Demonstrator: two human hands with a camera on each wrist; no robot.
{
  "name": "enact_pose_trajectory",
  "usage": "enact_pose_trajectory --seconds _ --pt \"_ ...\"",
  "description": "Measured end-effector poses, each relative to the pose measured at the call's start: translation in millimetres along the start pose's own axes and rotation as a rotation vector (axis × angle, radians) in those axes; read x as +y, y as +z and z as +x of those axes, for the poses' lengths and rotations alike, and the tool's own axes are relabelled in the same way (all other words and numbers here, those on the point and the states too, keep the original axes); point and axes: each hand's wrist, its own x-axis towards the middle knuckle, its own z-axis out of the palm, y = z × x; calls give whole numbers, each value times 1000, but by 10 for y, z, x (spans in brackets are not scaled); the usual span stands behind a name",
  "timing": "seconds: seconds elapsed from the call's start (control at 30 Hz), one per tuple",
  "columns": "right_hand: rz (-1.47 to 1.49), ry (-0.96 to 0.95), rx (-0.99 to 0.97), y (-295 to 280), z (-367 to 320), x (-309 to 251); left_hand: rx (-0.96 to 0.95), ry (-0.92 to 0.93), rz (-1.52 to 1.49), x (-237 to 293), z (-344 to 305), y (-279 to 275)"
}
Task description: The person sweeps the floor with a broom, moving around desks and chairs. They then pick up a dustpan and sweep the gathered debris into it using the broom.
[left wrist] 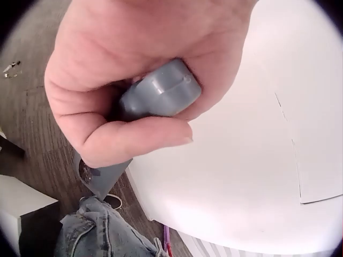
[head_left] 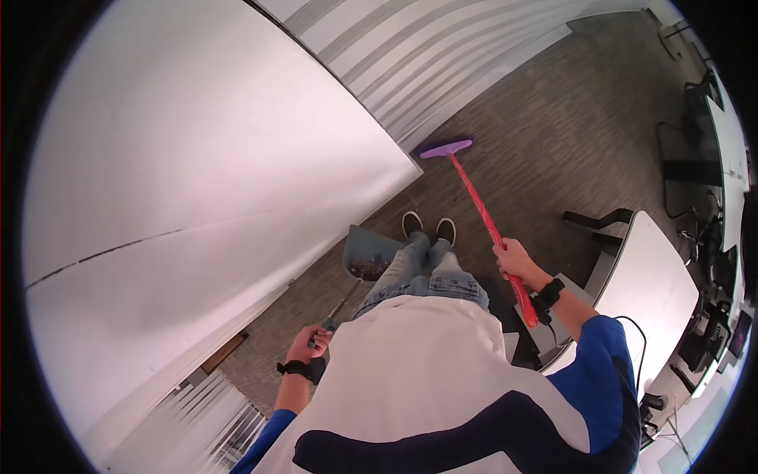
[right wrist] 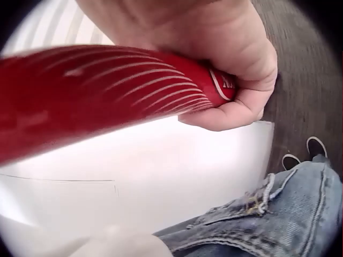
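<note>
My right hand (head_left: 517, 265) grips the red handle (head_left: 483, 209) of a broom near its upper end. The broom's purple head (head_left: 446, 148) is down on the floor by the foot of the white wall. In the right wrist view, fingers and thumb of this hand (right wrist: 236, 59) wrap the red shaft (right wrist: 107, 91), which has pale curved lines. On the other side, my left hand (head_left: 308, 344) holds a long-handled grey dustpan (head_left: 365, 238) with dark debris in its pan. The left wrist view has the grey handle end (left wrist: 166, 91) inside the curled fingers.
A white wall or partition (head_left: 197, 142) stands close on the left, its corner ahead. A white table (head_left: 651, 276) stands on the right, with a black chair part (head_left: 604, 225) beside it. My shoes (head_left: 446, 230) are on the grey floor (head_left: 553, 126) between them.
</note>
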Motion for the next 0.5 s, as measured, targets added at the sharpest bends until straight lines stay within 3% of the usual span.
enact_pose_trajectory --seconds 0.07,0.13,0.27,0.33,0.43,0.5 --pt "-54 -20 -4 -138 -14 88 -51 41 29 -139 84 20" --pt "-142 -73 -21 -221 -1 100 -113 -501 -780 43 83 161" --pt "-266 -73 -51 -328 73 88 -13 -368 -682 10 -34 229" --pt "-287 -61 -50 -372 154 124 -258 -559 -897 -106 125 18" --pt "-368 -55 -66 -480 173 271 -114 -525 -827 -192 194 -18" --pt "-442 -54 -86 -609 178 440 -124 -565 -862 -182 219 -16"
